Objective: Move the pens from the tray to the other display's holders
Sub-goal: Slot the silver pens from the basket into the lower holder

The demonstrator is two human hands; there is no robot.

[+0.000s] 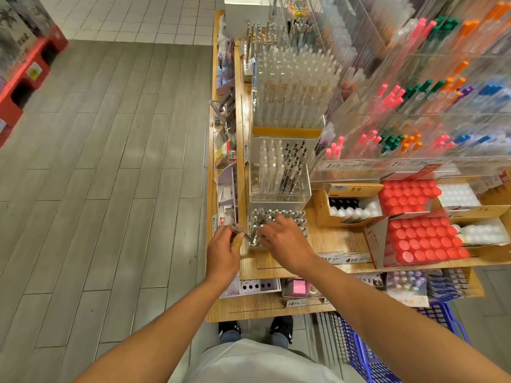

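- A clear acrylic tray [276, 230] packed with upright pens [297, 219], their barrels clear with dark and silvery tips, stands at the front left corner of the wooden counter [331, 241].
- The person's left hand [224, 250] hovers just off the counter's left edge, fingers curled, pinching a single slim pen [240, 230] that lies tilted, its tip pointing toward the tray.
- The right hand [284, 241] reaches over the tray's near side, knuckles up, fingers bent down among the pens; whether it grips one cannot be told.
- Both forearms stretch forward from the bottom of the frame, bare to the elbow.
- Directly behind the tray stands a transparent box-shaped holder [279, 172], filled with clear pens on its left and dark-clipped ones on its right.
- Beyond it, a taller stand [293, 89] carries dense rows of frosted white pens above a yellow band.
- On the counter's right side, cardboard boxes hold round red caps [423, 239] in neat grids.
- A blue plastic basket [365, 352] sits on the grey plank floor [110, 161] near the person's dark shoes [229, 328].
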